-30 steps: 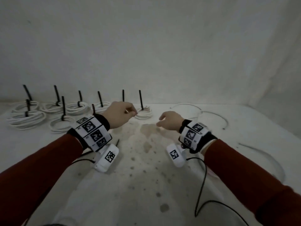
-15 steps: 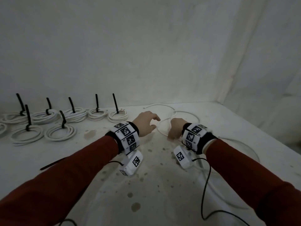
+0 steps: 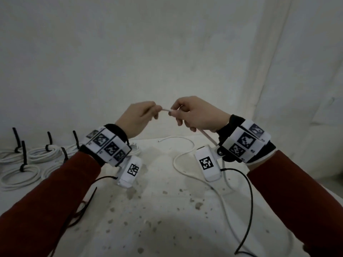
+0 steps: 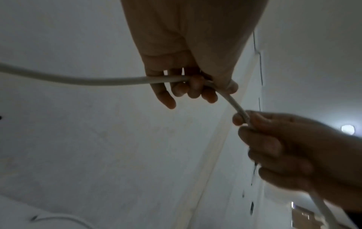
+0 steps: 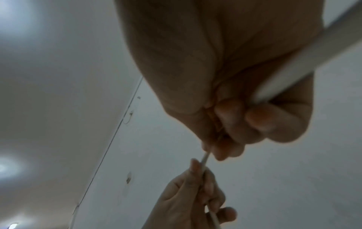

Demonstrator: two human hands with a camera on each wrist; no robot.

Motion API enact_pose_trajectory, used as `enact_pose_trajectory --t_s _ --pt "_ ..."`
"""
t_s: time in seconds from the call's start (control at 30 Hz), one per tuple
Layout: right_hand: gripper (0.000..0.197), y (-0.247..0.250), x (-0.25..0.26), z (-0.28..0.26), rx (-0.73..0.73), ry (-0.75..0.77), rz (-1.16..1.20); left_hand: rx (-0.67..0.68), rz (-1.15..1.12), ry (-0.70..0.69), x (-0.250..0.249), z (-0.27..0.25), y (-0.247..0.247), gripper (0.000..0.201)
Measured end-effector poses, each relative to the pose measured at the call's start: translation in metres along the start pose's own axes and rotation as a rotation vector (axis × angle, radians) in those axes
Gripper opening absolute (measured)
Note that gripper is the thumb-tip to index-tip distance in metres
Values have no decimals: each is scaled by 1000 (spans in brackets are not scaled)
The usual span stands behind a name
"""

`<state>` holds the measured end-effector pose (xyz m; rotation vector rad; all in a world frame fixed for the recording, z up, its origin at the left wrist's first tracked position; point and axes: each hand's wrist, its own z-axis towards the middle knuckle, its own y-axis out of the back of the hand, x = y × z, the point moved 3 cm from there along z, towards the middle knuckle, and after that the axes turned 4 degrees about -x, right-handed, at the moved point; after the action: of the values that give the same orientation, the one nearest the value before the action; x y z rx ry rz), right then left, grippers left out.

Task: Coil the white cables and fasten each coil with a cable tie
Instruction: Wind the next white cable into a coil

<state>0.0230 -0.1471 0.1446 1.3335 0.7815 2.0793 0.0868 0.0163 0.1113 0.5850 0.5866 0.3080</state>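
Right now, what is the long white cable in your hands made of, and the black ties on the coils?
The long white cable, pinched between the left hand and right hand, looks plastic-coated: smooth, matte, bending in soft curves. What is inside cannot be seen. The black cable ties on the finished white coils look like stiff plastic, since their tails stand straight up.

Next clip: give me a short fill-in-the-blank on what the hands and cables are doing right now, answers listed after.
1. Both the left hand and the right hand grip the same white ____.
2. The finished coils lie to the person's ____ on the table.
3. Each finished coil is fastened with a ____ cable tie.
4. Below the right hand, the cable hangs down toward the ____.

Missing words: cable; left; black; table
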Motion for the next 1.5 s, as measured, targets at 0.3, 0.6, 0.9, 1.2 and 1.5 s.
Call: enact_pose_trajectory --t_s 0.3,0.6,0.9,1.2,1.5 --pt "23 12 -4 -11 -55 129 110 -407 -100 98 30 4 66 32" --pt "37 -4 -41 -9 -14 -95 187 -810 -461 351 50 -3 95 34" --pt "21 60 11 26 -563 199 97 -187 -361 473 40 -33 6 25" --pt "21 23 54 43 -166 351 -399 -425 212 -56 -15 -19 39 60" --pt "24 5 46 45 -126 424 -177 -536 319 -144 -3 -25 86 27"
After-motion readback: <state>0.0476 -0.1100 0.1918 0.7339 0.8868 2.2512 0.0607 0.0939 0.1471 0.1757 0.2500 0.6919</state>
